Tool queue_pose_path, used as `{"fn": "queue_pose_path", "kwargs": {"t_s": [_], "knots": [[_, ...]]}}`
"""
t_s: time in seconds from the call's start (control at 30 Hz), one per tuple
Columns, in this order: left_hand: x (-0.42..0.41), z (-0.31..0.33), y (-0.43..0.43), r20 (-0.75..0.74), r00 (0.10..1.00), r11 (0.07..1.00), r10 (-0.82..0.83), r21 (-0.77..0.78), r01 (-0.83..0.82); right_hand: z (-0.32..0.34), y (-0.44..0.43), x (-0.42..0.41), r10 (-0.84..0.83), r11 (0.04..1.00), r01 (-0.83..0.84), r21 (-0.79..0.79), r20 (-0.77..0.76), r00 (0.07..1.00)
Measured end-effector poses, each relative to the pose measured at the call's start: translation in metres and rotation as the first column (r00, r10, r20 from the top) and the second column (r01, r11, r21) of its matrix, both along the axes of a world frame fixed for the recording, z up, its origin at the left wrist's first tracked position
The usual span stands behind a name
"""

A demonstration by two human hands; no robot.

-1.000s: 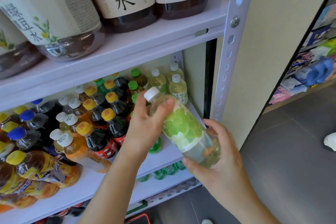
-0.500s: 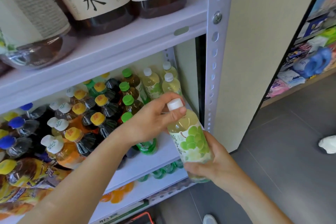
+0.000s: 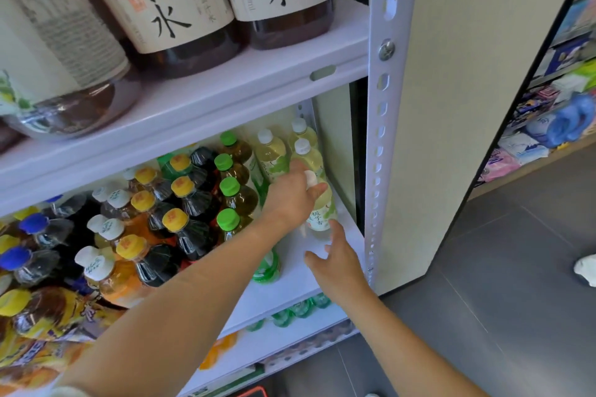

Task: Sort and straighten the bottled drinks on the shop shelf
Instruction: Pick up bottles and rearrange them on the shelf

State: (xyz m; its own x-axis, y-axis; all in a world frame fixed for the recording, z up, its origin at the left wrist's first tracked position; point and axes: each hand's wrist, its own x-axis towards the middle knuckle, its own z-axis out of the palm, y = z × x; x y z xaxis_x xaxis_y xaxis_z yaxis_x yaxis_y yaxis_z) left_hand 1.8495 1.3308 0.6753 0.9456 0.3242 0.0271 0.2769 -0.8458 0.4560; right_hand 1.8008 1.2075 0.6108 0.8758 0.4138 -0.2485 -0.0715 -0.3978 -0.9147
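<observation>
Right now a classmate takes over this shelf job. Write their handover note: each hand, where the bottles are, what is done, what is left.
Left hand: fingers grip the neck of the grape-label bottle.
Right hand: open, by its base.
Done: the bottle stands on the shelf at the right end, in front of matching bottles.
Left: let go; line up the lone green bottle; the yellow-capped bottles at far left look tipped.

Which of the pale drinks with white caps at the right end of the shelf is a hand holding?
The frontmost bottle: the left hand grips it at the cap. The three bottles behind are not held.
</observation>
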Motion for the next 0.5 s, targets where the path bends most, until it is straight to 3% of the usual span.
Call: {"fn": "queue_pose_path", "kwargs": {"t_s": [0.1,0.2,0.27,0.3,0.37,0.4,0.43,0.5], "knots": [[0.007,-0.013,-0.006,0.045,0.998,0.998,0.052,-0.024,-0.051,-0.009,0.023,0.015,-0.146,0.978,0.158,0.137,-0.090,0.985],[0.015,-0.021,-0.011,0.037,0.996,0.994,0.079,-0.077,-0.076,-0.014,0.038,0.029,-0.327,0.894,0.369,0.255,-0.193,0.925],[0.020,-0.019,-0.007,-0.015,0.994,0.964,0.109,-0.240,-0.110,-0.015,0.044,0.035,-0.401,0.858,0.438,0.269,-0.186,0.897],[0.021,-0.017,-0.003,-0.057,0.988,0.904,0.144,-0.400,-0.155,-0.015,0.047,0.038,-0.423,0.846,0.460,0.270,-0.186,0.887],[0.021,-0.010,0.007,-0.161,0.961,0.643,0.226,-0.716,-0.272,-0.016,0.053,0.043,-0.450,0.830,0.490,0.266,-0.201,0.870],[0.021,-0.009,0.013,-0.186,0.941,0.530,0.281,-0.787,-0.314,-0.016,0.056,0.045,-0.458,0.821,0.503,0.269,-0.214,0.863],[0.024,-0.009,0.019,-0.194,0.919,0.466,0.343,-0.815,-0.346,-0.016,0.058,0.047,-0.468,0.808,0.518,0.281,-0.230,0.853],[0.033,-0.013,0.028,-0.183,0.891,0.465,0.415,-0.799,-0.381,-0.016,0.060,0.049,-0.481,0.769,0.549,0.328,-0.269,0.834]]}}
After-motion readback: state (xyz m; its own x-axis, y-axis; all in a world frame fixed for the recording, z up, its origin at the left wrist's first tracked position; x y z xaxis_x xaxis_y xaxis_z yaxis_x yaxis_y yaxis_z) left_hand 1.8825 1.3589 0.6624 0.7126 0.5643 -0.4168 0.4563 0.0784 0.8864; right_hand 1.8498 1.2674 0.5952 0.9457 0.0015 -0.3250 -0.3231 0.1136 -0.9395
